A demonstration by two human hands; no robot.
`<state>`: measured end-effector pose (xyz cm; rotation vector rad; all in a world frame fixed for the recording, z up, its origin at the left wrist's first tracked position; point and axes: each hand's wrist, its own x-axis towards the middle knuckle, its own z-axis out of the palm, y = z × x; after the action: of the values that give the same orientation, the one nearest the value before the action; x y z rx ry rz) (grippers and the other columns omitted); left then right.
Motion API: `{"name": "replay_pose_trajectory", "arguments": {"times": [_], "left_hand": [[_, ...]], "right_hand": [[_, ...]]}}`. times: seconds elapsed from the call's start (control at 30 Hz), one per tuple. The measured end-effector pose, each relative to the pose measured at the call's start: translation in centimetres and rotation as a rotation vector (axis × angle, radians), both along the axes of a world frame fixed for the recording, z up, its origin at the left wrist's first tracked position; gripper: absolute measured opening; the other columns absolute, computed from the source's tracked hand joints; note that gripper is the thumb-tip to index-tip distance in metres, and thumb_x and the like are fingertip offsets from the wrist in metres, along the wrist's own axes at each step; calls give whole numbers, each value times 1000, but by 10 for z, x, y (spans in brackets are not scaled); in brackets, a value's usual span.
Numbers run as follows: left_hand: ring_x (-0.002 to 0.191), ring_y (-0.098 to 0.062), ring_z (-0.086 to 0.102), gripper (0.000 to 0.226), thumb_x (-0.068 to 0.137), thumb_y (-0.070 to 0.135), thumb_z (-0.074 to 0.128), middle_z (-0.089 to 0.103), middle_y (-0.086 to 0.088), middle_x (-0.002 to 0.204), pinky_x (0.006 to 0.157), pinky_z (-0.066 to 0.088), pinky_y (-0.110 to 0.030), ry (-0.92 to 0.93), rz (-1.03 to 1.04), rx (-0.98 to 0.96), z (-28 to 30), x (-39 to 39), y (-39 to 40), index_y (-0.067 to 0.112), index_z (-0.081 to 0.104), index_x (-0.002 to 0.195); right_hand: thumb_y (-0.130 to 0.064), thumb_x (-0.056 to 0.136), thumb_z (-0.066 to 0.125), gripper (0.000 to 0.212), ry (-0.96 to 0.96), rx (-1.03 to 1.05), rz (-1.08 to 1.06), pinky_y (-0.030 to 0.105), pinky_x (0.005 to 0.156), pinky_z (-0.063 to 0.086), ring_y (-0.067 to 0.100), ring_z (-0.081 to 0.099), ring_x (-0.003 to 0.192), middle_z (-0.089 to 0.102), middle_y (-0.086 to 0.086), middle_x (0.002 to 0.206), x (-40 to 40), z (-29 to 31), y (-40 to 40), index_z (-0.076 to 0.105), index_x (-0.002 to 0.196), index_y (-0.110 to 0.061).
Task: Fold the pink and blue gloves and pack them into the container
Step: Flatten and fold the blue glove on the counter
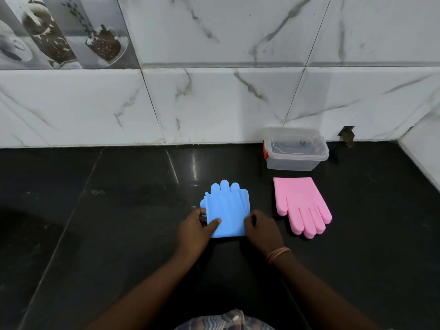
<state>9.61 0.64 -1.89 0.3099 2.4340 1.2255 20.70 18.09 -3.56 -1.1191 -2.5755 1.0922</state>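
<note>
The blue gloves (227,208) lie stacked on the black counter, fingers pointing toward the wall, the cuff end folded up over them. My left hand (196,231) pinches the left cuff corner, thumb on top. My right hand (260,228) grips the right edge of the same cuff. The pink gloves (301,206) lie flat and stacked to the right, fingers pointing toward me, touched by neither hand. Behind the pink pair stands the clear plastic container (295,148), open, with an orange latch on its left side.
The black stone counter (119,210) meets a white marble-tile wall (214,103) at the back and another wall at the far right. A small hole (347,134) is broken in the tile right of the container. A dark shadow covers the counter's left.
</note>
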Motion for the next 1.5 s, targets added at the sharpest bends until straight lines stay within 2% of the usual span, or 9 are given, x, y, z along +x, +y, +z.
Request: {"name": "replay_pose_trajectory", "arguments": {"times": [0.2, 0.33, 0.6, 0.9, 1.0, 1.13, 1.2, 1.4, 1.5], "left_hand": [[67, -14, 68, 26, 81, 37, 83, 72, 6, 68, 57, 44, -26, -2, 121, -28, -4, -14, 10, 17, 70, 71], [61, -11, 63, 42, 84, 52, 76, 66, 6, 61, 55, 39, -27, 120, 149, -61, -2, -14, 13, 18, 62, 63], [79, -9, 61, 24, 87, 44, 75, 62, 10, 87, 68, 50, -30, 283, 86, 52, 1, -13, 23, 29, 60, 76], [83, -18, 69, 24, 81, 33, 84, 71, 5, 83, 76, 55, -38, 45, 172, 83, -9, -25, 30, 22, 63, 80], [95, -27, 68, 30, 81, 29, 85, 68, -4, 104, 86, 56, -42, 50, 224, 38, -9, -26, 36, 16, 64, 97], [116, -34, 63, 63, 86, 26, 81, 58, -16, 135, 101, 52, -42, -66, 213, -45, -4, -34, 44, 7, 53, 139], [123, -34, 63, 66, 89, 18, 77, 61, -16, 140, 103, 52, -43, -203, 177, -5, 0, -42, 46, 4, 49, 147], [113, -38, 71, 35, 79, -3, 73, 77, -20, 115, 106, 50, -46, -739, 76, 121, 25, -71, 38, -1, 74, 114], [117, -36, 70, 40, 78, 0, 73, 79, -15, 115, 112, 46, -50, -702, -83, 161, 29, -80, 30, 5, 74, 118]], "right_hand": [[-56, 92, 53, 31, 12, 25, 71, 30, 59, 42, 10, 60, 68, 57, -10, 78, -6, 2, 2, 46, 98, -26], [-53, 95, 49, 31, -16, 117, 96, 31, 54, 41, 16, 60, 64, 59, -5, 70, -14, 4, 10, 47, 84, -24], [-46, 101, 37, 44, -98, 419, 150, 35, 60, 50, 23, 65, 66, 68, 3, 73, -22, 14, 10, 61, 77, -18], [-37, 102, 41, 35, -42, 293, -31, 31, 61, 41, 21, 62, 71, 69, 4, 81, -30, 8, 4, 57, 77, -18], [-40, 102, 40, 34, -136, 274, -32, 34, 71, 47, 28, 66, 86, 68, 9, 99, -39, 5, 5, 59, 97, -12], [-37, 97, 54, 43, -13, 1, -43, 35, 88, 46, 30, 62, 109, 59, 11, 126, -53, 12, 9, 48, 130, -10], [-32, 94, 60, 41, -27, -111, -22, 31, 89, 44, 29, 61, 112, 62, 11, 124, -61, 16, 16, 54, 127, -8], [-12, 83, 66, 28, 20, -901, -128, 48, 93, 54, 31, 70, 100, 73, 16, 110, -59, 35, 42, 69, 110, -3], [-8, 82, 67, 29, 88, -871, -25, 47, 92, 55, 31, 70, 101, 73, 16, 111, -54, 44, 49, 68, 111, -7]]}}
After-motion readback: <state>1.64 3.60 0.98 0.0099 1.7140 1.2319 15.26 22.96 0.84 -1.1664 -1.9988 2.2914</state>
